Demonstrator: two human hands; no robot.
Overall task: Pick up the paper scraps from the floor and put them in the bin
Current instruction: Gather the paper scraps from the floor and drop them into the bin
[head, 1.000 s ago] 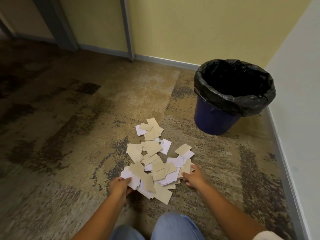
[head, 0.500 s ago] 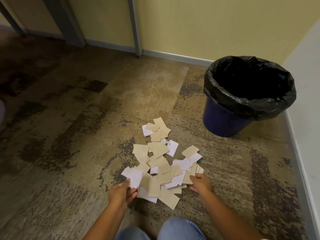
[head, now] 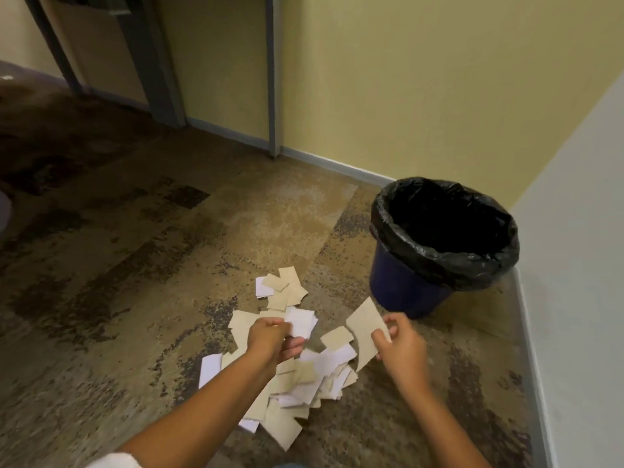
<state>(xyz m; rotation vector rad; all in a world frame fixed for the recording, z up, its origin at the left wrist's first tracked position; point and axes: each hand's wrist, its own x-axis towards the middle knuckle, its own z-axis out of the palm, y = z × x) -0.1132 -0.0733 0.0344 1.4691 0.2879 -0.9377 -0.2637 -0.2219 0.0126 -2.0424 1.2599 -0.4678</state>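
A pile of tan and white paper scraps (head: 297, 383) lies on the patterned carpet in front of me. My left hand (head: 270, 339) is closed on a white scrap (head: 300, 320), raised over the pile. My right hand (head: 400, 346) pinches a large tan scrap (head: 366, 327), lifted off the floor. The blue bin (head: 405, 288) with a black liner (head: 449, 261) stands to the right and beyond my right hand, near the corner; its inside looks dark.
A small separate cluster of scraps (head: 282, 288) lies further out on the carpet. Yellow wall with grey skirting (head: 331, 163) runs behind the bin, a white wall (head: 570, 265) closes the right side. A dark door frame (head: 158, 79) stands at the back left.
Both hands have lifted from the floor at the pile's near edge, each now gripping a scrap. The view has tilted up and the bin appears further right.
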